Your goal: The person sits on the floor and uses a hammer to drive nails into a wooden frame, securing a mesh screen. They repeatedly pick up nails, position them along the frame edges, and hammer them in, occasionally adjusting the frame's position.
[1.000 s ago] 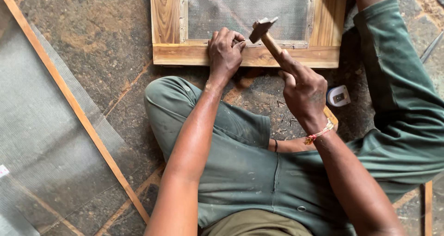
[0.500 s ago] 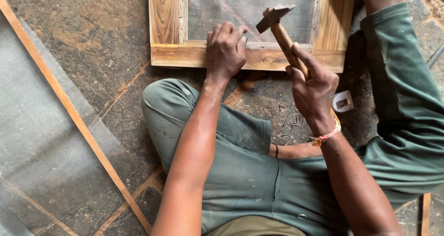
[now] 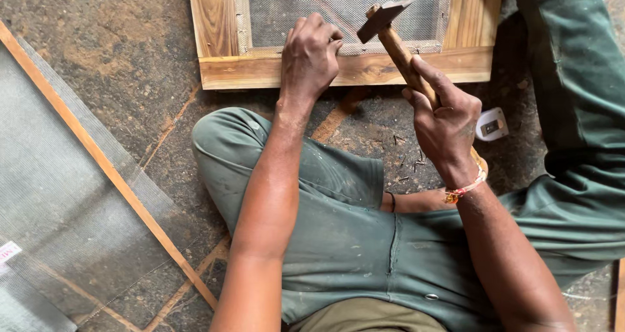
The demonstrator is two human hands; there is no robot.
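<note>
1. The right hand [image 3: 444, 127] was closed around the brown wooden handle of a steel-headed hammer [image 3: 389, 27], gripping it low on the shaft, with the dark head raised above the frame.
2. The hammer's long axis ran from the fist up toward 11 o'clock, so the head hung just beside the left hand, at its 3 o'clock.
3. The left hand [image 3: 310, 55] was curled narrow, fingertips pinched together and pressed down on the lower rail of the rectangular light-brown wooden frame [image 3: 267, 71], where the grey wire mesh [image 3: 306, 3] met the wood.
4. Whether a nail stood between those fingertips could not be told; the knuckles hid the spot.
5. The left hand was the one on the frame; the right hand sat back at 5 o'clock from it, over the stone floor [image 3: 124, 58].
6. The frame lay flat at 12 o'clock from the seated person's green-trousered knees [image 3: 234, 143], its upper part cut off by the picture's edge.
7. Small dark nails [image 3: 407, 159] lay scattered on the floor under the right wrist, too small to count.
8. A small white boxy object [image 3: 491, 125] sat just right of the right hand, its kind unclear.
9. A second mesh panel with a thin wooden strip [image 3: 97, 156] lay at 8 o'clock, partly out of frame.
</note>
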